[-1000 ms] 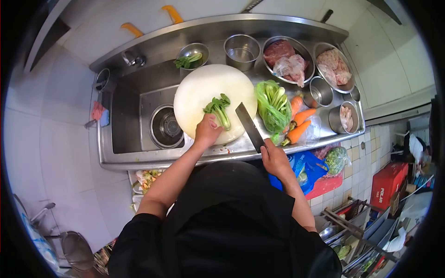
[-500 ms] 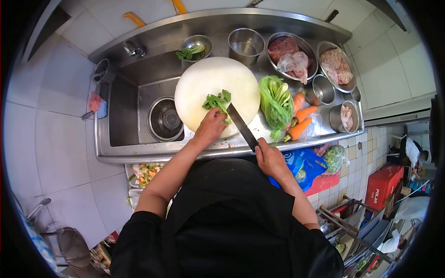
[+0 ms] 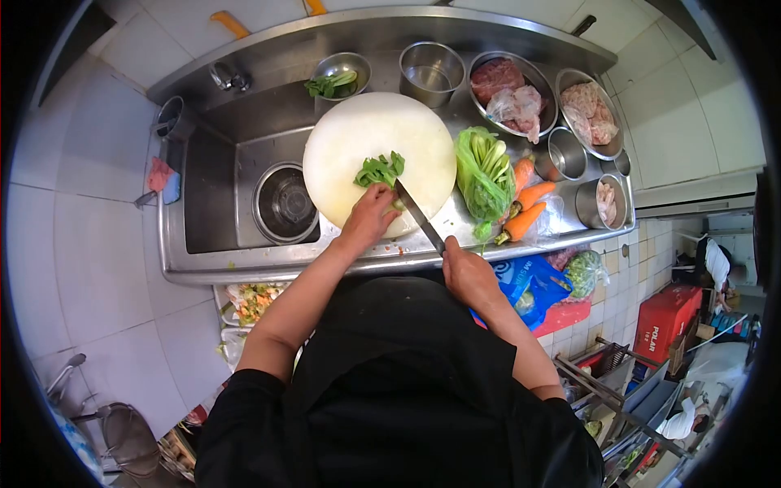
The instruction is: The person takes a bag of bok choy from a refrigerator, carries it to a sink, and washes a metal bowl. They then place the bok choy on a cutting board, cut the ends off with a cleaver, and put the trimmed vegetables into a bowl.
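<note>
On the round white chopping board (image 3: 350, 138) lies a small bunch of leafy greens (image 3: 377, 170). My left hand (image 3: 370, 216) is closed over its stem end near the board's front, fingers curled around the stalks. With my right hand (image 3: 469, 272) I grip the handle of a kitchen knife (image 3: 422, 220). Its dark blade slants up and left across the board's front right edge, with the tip right beside the greens and my left fingertips. The cut end of the stalks is mostly hidden under my fingers.
Right of the board are a bag of leafy greens (image 3: 486, 172) and several carrots (image 3: 521, 222). Behind stand a bowl with greens (image 3: 355, 67), a steel pot (image 3: 431, 73) and a meat bowl (image 3: 521, 63). Left is a sink (image 3: 207, 163) holding a round steel pot (image 3: 285, 203).
The knife blade has turned from lying broad side up to standing more on edge, its tip moving slightly left toward the greens. My left hand stays on the stalks.
</note>
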The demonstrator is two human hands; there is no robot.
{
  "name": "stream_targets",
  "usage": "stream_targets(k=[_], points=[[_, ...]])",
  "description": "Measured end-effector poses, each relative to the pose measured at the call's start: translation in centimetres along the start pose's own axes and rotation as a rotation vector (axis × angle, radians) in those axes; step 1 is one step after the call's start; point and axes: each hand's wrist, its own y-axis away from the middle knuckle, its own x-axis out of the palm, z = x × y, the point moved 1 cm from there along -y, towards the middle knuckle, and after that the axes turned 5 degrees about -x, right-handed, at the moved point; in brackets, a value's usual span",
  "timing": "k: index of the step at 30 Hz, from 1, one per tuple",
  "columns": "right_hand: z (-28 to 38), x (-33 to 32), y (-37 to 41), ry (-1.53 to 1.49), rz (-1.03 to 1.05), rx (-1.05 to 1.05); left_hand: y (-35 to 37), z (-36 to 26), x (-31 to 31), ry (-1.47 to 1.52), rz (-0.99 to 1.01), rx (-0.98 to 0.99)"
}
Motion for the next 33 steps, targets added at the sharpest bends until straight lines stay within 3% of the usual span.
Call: stream_targets(k=[13, 23, 24, 27, 28, 30, 31, 33], points=[[0.8, 1.2, -4.2, 0.044, 0.120, 0.055, -0.2, 0.3, 0.0, 0.047, 0.018, -0.002], [0.1, -4.3, -1.2, -0.198, -0.049, 0.158, -0.2, 0.8, -1.7, -0.086, 0.040, 0.070], [-0.4, -4.4, -0.3, -0.216, -0.139, 0.136, -1.2, 0.6, -2.0, -0.087, 0.039, 0.072], [-1.0, -5.2, 1.7, -0.261, -0.259, 0.159, -5.9, -2.0, -3.3, -0.442, 0.198, 0.305], [-1.3, -5.5, 2.4, -0.287, -0.281, 0.205, -7.1, -2.4, -3.3, -0.443, 0.195, 0.312], [-2.5, -4.9, 3.4, -0.296, -0.316, 0.197, -9.3, -3.0, -3.5, -0.636, 0.442, 0.434], [-3.2, -4.4, 4.0, -0.301, -0.350, 0.203, -10.1, -2.2, -3.0, -0.636, 0.422, 0.491], [-3.4, -4.7, 5.3, -0.413, -0.350, 0.280, -11.5, -2.9, -3.8, -0.644, 0.519, 0.440]])
